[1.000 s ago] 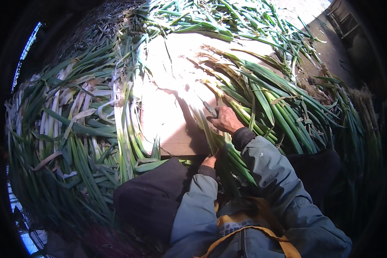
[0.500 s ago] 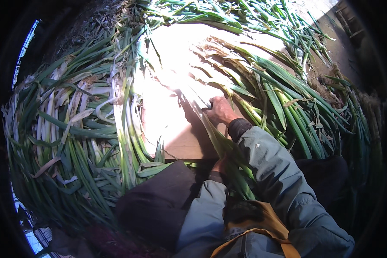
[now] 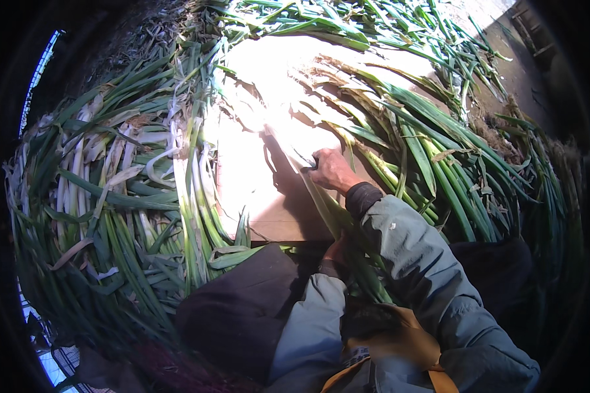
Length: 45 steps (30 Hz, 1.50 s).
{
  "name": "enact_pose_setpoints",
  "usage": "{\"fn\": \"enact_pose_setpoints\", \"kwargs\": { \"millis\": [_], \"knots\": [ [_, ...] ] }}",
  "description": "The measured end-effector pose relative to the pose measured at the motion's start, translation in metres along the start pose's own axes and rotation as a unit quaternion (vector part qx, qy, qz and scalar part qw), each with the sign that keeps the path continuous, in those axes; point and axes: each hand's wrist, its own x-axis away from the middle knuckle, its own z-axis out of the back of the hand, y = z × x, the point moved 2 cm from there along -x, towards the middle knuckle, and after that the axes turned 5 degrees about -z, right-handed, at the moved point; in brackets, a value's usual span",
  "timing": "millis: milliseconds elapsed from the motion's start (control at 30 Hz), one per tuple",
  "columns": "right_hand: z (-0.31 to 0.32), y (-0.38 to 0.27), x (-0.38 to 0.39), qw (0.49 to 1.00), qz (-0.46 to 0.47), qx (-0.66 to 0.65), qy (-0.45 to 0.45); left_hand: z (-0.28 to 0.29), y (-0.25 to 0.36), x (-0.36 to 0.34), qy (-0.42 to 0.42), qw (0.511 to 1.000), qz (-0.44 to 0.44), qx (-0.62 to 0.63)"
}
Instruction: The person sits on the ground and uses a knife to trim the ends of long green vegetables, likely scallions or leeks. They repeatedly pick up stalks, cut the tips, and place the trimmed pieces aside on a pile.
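A long green onion [image 3: 320,200] slants across my lap, its pale end out over the sunlit board [image 3: 269,229] and its green leaves toward my body. My left hand [image 3: 336,250] is low by the board's near edge, closed around the leafy part; leaves partly cover its fingers. My right hand [image 3: 334,171] is a fist beside the pale stalk. From it shows a dark bit and a bright strip, which look like a knife [image 3: 313,162]; glare washes out most of the blade and the root end.
A heap of green onions [image 3: 78,164] covers the left side. Another bunch [image 3: 439,157] lies on the board's right part, roots toward the middle. More green leaves [image 3: 321,19] lie along the far edge. My knee [image 3: 242,308] is against the board's near side.
My right hand has shifted slightly left and down along the stalk. The pale end of the green onion has swung a little left, and its shadow moved with it.
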Motion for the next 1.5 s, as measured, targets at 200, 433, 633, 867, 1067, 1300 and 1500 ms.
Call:
{"fn": "enact_pose_setpoints", "kwargs": {
  "millis": [200, 433, 633, 867, 1067, 1300, 1500],
  "knots": [
    [0.004, 0.007, 0.011, 0.998, -0.036, -0.046, 0.02, 0.002, 0.005, 0.003, -0.018, 0.986, -0.095, -0.136],
    [0.05, 0.05, 0.084, 0.977, -0.189, -0.098, 0.002, -0.076, 0.101, 0.039, 0.153, 0.985, -0.048, 0.064],
    [0.074, 0.051, 0.106, 0.981, -0.168, -0.034, 0.086, -0.107, 0.168, 0.069, 0.075, 0.992, -0.103, -0.013],
    [0.075, 0.068, 0.089, 0.988, -0.019, 0.117, 0.097, -0.138, 0.288, 0.115, 0.032, 0.973, -0.168, -0.157],
    [0.078, 0.108, 0.146, 0.979, -0.121, 0.091, 0.136, -0.157, 0.426, 0.178, 0.125, 0.894, -0.282, -0.325],
    [0.086, 0.115, 0.163, 0.992, -0.097, 0.036, 0.068, -0.203, 0.567, 0.268, 0.203, 0.744, -0.367, -0.521],
    [0.101, 0.092, 0.156, 0.983, -0.096, 0.064, 0.146, -0.204, 0.68, 0.347, 0.289, 0.572, -0.431, -0.635]
  ]
}}
